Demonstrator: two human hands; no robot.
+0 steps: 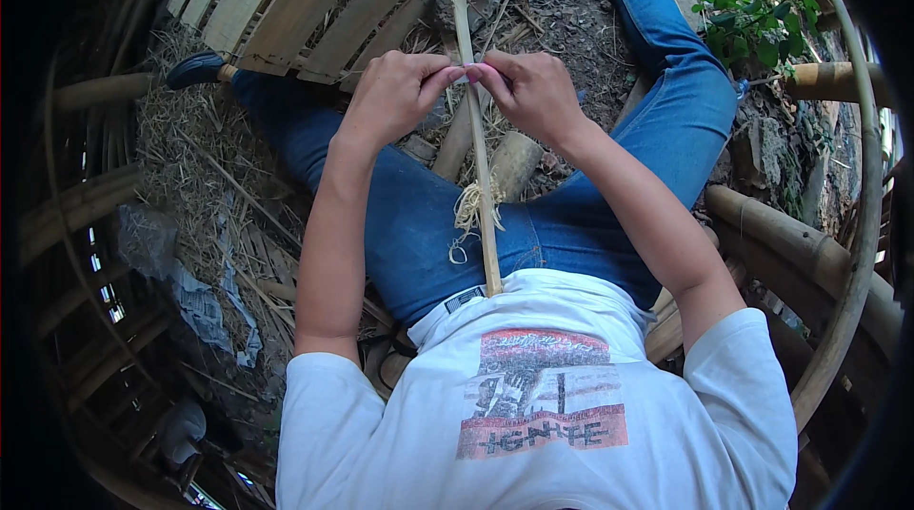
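Observation:
A long pale bamboo stick point(486, 243) runs from my lap up past the top edge of the view, between my legs. My left hand point(395, 96) and my right hand point(533, 96) meet at its upper part. Both are closed in a pinch, thumbs and forefingers nearly touching across the stick. What they pinch is too small to make out; a thin strand seems to rise beside my right fingertips. Lower down, a loose bunch of pale yellow fibre strands point(471, 208) hangs around the stick, over my jeans.
A slatted wooden panel point(295, 10) leans at the upper left. Dry straw point(195, 158) and torn plastic scraps point(205, 305) lie to the left. Cut bamboo pieces point(515, 164) rest between my legs. Thick bamboo poles point(800, 239) and a leafy green plant point(762, 20) stand at right.

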